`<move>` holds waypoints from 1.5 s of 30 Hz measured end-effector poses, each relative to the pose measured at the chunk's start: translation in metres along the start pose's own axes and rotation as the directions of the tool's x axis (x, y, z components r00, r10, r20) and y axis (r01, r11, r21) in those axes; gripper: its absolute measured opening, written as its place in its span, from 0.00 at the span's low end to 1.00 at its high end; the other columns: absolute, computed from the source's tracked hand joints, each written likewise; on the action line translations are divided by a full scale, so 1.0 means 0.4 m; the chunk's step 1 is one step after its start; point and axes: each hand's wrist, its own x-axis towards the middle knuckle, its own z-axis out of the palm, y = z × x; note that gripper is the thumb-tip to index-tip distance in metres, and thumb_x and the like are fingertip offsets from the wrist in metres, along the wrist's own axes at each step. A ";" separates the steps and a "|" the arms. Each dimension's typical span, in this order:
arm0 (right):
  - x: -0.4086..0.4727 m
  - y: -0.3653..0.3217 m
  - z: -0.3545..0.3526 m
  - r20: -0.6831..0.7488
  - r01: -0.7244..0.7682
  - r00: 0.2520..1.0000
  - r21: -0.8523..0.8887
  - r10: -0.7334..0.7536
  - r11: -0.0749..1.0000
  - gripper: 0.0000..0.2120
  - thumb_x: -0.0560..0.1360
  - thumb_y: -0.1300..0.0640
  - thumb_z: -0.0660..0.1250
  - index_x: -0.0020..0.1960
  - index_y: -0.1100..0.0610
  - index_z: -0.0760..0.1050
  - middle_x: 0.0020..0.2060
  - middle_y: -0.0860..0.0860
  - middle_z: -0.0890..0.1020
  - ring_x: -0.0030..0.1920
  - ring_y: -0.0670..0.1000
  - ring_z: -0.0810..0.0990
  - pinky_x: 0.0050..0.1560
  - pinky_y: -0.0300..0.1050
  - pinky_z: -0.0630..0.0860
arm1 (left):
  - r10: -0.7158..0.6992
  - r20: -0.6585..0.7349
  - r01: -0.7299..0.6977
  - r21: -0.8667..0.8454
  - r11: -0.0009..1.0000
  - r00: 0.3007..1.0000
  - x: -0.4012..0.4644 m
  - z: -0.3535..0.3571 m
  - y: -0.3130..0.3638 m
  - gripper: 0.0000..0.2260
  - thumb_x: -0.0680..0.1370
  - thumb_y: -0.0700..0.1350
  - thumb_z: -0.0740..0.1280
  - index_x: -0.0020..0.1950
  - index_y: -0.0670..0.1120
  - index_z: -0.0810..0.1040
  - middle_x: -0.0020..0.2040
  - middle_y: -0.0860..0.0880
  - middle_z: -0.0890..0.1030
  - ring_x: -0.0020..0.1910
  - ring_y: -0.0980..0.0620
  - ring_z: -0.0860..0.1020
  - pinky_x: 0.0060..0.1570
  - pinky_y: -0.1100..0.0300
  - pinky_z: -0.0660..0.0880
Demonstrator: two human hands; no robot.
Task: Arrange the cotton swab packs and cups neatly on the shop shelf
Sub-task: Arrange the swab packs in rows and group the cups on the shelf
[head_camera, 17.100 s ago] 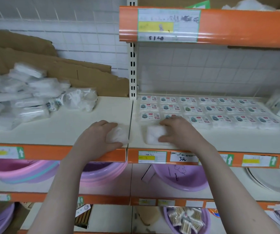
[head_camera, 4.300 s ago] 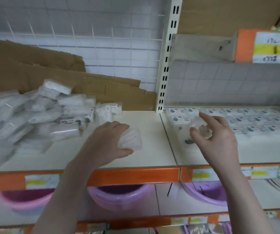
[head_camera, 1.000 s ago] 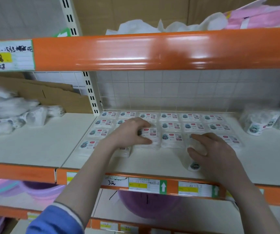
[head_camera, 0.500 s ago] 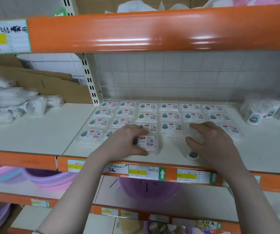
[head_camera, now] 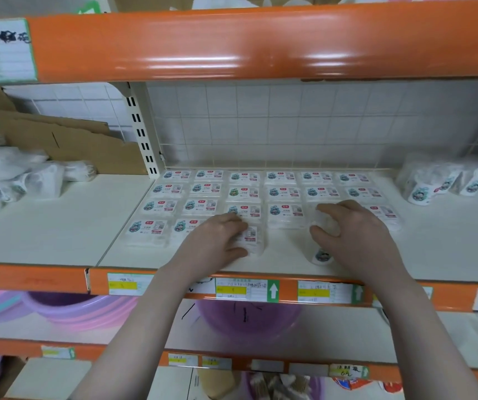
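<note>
Swab packs (head_camera: 282, 192) sit flat in tidy rows on the right shelf (head_camera: 448, 249), labels up so shoppers can read them. Our left hand (head_camera: 217, 241) has its fingers curled over one pack (head_camera: 252, 236) in the near row, thumb at its near edge, probably squaring it up with its neighbours. Our right hand (head_camera: 353, 235) grips a clear cup (head_camera: 323, 246) lying on its side, printed end toward us, just right of that pack, near the shelf's front edge. More cups (head_camera: 434, 183) cluster at the far right, so we reckon this one belongs over there. A loose heap of bags (head_camera: 15, 180) waits on the left shelf. Watch the near row: it's close to the edge, so a clumsy nudge could tip a pack off.
</note>
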 end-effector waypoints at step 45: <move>-0.035 0.556 -0.249 -0.142 -0.188 0.974 -0.078 0.176 0.979 0.20 0.71 0.53 0.70 0.61 0.59 0.77 0.51 0.60 0.79 0.48 0.62 0.79 0.47 0.48 0.72 | -0.009 -0.293 0.024 0.047 0.999 0.956 0.265 0.299 0.540 0.22 0.74 0.53 0.55 0.57 0.41 0.79 0.60 0.41 0.78 0.63 0.40 0.73 0.66 0.48 0.67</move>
